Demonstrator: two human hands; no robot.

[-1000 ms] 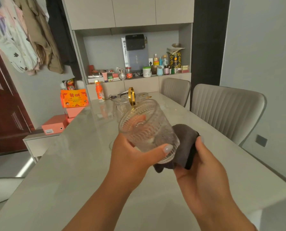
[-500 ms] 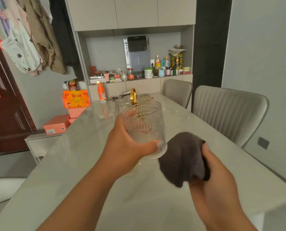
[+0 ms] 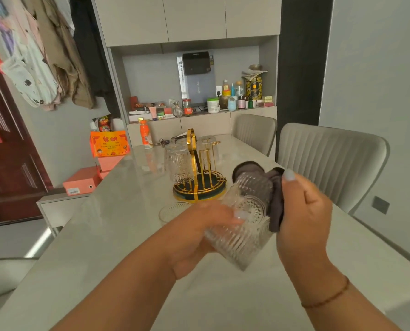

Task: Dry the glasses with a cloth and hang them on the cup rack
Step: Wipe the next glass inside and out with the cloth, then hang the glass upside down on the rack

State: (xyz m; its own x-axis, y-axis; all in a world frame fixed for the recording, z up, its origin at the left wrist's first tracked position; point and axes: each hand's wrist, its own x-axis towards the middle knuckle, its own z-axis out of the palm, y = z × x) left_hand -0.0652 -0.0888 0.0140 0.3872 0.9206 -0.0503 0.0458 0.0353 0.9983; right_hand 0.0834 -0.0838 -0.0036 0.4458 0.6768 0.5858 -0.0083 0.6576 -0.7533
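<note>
Fig.: drying step, head view. L hand (image 3: 194, 237) clasps a ribbed glass tumbler (image 3: 244, 223) by its lower body, tilted w/ mouth pointing up and away toward the rack; thumb lies across the near wall. R hand (image 3: 304, 211) grips a dark grey cloth (image 3: 274, 201), part of it pushed into the mouth, the rest draped down the outer right side. Tumbler is held above the grey table (image 3: 103, 247), just in front of the gold cup rack (image 3: 197, 168). To do the step well (judgement): keep L grip low and firm so the rim stays free, twist glass against cloth rather than scrubbing, work cloth to the bottom, then wipe the ribbed outside, since grooves likely hold water. Rel. to grip: rim and upper half stick out beyond L fingers, into the cloth; base sits nearest the camera, below L palm. Rack carries inverted glasses (image 3: 177, 163) on its pegs; another glass (image 3: 173, 211) stands on the table beside its base, partly hidden by L hand.
</note>
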